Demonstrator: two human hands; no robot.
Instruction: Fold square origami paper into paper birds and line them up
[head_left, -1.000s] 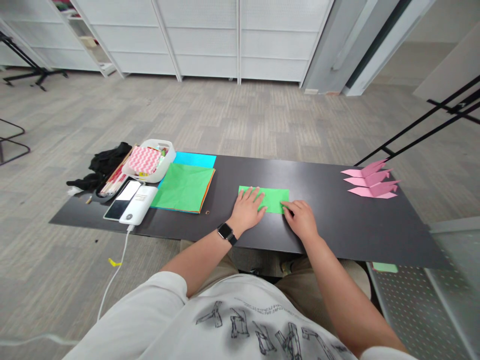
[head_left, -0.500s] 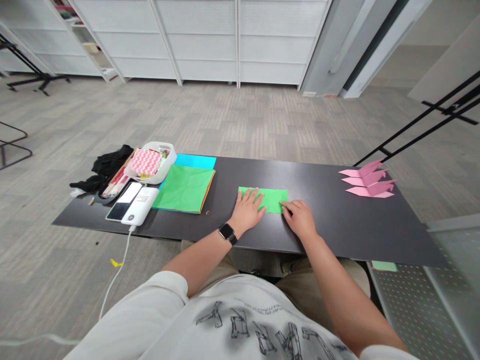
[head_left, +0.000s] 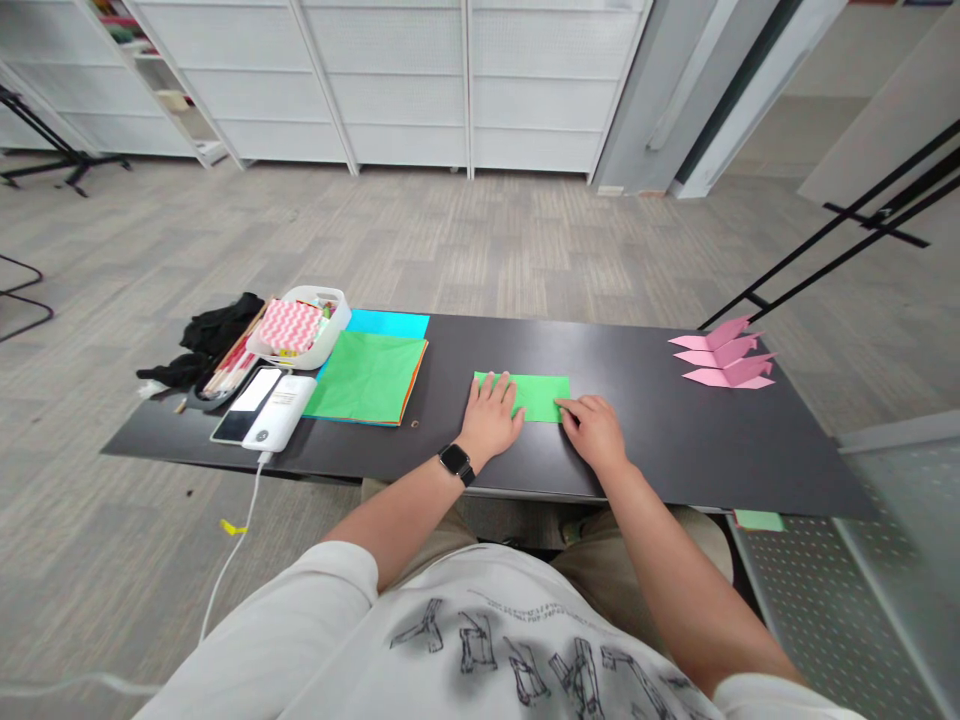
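A green sheet of origami paper point(head_left: 541, 397), a flat rectangle, lies on the dark table in front of me. My left hand point(head_left: 491, 412) rests flat over its left part, fingers spread and stretched forward; a watch is on that wrist. At the paper's right edge is my right hand point(head_left: 595, 430), its fingers curled together and the forefinger and thumb at the edge. The palm side of this hand is hidden. Three pink folded paper birds point(head_left: 724, 352) stand in a row at the table's right end.
Left of my hands lies a stack of coloured paper point(head_left: 369, 378), green on top. Beyond it are a white basket point(head_left: 335, 330), a phone point(head_left: 247, 405) and a white power bank point(head_left: 280, 413) with a cable. Black cloth point(head_left: 217, 330) lies at the far left of the table point(head_left: 450, 340).
The view has shifted slightly. Both hands keep their places on the green paper, with no clear change in grip.
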